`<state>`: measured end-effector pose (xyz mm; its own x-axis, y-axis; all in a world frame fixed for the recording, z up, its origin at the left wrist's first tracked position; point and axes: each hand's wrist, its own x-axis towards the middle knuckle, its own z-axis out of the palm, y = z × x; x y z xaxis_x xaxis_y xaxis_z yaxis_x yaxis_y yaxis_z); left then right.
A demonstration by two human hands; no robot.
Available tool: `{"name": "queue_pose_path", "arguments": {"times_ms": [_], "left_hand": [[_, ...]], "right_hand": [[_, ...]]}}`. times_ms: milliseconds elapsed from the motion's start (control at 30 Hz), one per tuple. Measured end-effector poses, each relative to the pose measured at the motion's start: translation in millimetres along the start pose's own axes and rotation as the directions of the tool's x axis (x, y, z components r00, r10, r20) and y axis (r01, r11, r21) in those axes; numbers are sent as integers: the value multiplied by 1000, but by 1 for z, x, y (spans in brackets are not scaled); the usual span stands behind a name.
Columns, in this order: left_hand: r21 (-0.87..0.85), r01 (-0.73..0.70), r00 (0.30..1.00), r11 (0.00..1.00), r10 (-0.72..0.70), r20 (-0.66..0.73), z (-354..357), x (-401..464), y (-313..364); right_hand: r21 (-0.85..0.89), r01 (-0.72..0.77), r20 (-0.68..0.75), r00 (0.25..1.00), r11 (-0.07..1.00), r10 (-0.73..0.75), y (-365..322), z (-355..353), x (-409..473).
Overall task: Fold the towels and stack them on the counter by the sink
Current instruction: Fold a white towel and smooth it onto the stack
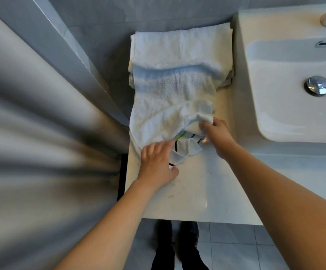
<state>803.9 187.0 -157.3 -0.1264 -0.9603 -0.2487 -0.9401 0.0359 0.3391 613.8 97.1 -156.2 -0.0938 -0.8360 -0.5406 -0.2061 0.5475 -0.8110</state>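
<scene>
A white towel lies spread along the counter left of the sink. Its far part lies over a stack of folded white towels at the wall. Its near end is bunched and partly turned over, showing dark and green stripes.

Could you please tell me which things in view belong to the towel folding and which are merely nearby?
Part of the job:
white towel
folded towels underneath
counter
left hand, right hand, both gripping the towel's near end

Just nearby:
sink
drain plug
curtain
</scene>
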Motion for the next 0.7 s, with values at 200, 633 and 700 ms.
{"name": "queue_pose_path", "arguments": {"times_ms": [200, 633, 700], "left_hand": [[33, -77, 996, 996, 76, 42, -6, -16, -21], [136, -221, 881, 966, 138, 453, -22, -96, -48], [192, -212, 880, 958, 102, 465, -20, -102, -50]], "right_hand": [[184, 55, -50, 998, 981, -47, -5, -7, -34], [-117, -282, -150, 953, 952, 263, 53, -31, -104], [-206, -290, -171, 951, 935, 257, 62, -34, -114]]}}
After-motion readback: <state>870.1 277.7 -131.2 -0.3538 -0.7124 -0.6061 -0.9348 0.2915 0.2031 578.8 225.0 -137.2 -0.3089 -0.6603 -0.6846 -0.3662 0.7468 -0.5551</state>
